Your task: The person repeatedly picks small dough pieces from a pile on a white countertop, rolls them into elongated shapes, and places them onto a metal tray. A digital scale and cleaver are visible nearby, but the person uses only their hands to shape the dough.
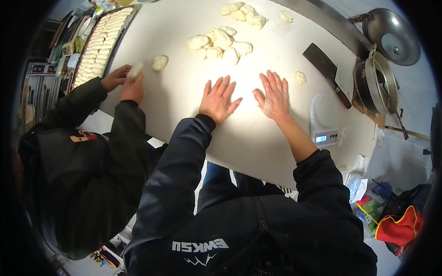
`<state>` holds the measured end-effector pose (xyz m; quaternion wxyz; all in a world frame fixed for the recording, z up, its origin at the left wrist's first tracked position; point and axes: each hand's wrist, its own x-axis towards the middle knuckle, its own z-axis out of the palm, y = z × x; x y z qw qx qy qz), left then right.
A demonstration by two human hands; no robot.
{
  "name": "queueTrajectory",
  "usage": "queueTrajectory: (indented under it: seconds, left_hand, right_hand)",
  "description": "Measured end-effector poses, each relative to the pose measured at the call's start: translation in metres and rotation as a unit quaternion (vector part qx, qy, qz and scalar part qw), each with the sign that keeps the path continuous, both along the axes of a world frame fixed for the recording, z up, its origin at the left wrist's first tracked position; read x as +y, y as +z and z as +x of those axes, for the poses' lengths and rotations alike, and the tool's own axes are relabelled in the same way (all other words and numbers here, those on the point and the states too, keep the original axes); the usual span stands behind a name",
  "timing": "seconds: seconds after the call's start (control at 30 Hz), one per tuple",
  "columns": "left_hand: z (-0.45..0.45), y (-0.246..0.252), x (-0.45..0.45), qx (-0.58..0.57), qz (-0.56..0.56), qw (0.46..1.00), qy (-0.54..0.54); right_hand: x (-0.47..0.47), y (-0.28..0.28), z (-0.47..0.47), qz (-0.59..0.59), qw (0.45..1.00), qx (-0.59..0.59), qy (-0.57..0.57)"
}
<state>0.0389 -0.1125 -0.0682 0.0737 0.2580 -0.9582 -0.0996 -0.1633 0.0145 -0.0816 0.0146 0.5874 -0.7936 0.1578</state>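
My left hand point(220, 100) is palm down over the pale tabletop point(238, 141), its fingers spread and nothing visible in its grasp. To its right, my right hand point(274, 95) also faces down with fingers apart, pale residue on its skin. Whether either palm presses on the surface, or covers anything, cannot be made out. Beyond my left hand lies a cluster of dough pieces point(221, 43). A small lump of dough point(300, 78) sits just right of my right hand, near a cleaver point(321, 62) with a dark blade.
A co-worker's hands point(129, 84) hold a dough piece point(135, 70) at left, near a dough ball point(160, 63) and a tray of shaped dough point(103, 41). More dough point(243, 14) lies at the back. A lit digital scale point(324, 117), metal pot point(383, 82) and wok point(395, 36) stand right.
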Motion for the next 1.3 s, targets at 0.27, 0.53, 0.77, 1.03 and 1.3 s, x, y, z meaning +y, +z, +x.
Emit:
queueTrajectory:
  seconds: [0.27, 0.53, 0.77, 1.03, 1.3]
  left_hand:
    - [0.095, 0.050, 0.124, -0.170, 0.116, 0.979, 0.006]
    - [-0.002, -0.005, 0.008, -0.011, -0.022, 1.000, 0.006]
    - [0.023, 0.022, 0.060, -0.129, -0.006, 0.991, 0.045]
    - [0.077, 0.011, 0.091, 0.032, 0.023, 0.999, -0.022]
    - [0.011, 0.030, -0.002, 0.081, 0.493, 0.825, 0.265]
  right_hand:
    - [0.139, 0.055, 0.081, 0.063, 0.987, -0.018, 0.147]
    - [0.013, 0.005, 0.007, -0.010, 0.997, -0.020, 0.079]
    - [0.058, 0.031, 0.062, 0.068, 0.997, 0.042, -0.007]
    - [0.103, 0.023, 0.066, 0.041, 0.990, -0.102, 0.093]
    - [-0.011, 0.026, 0.038, 0.118, 0.906, -0.371, -0.166]
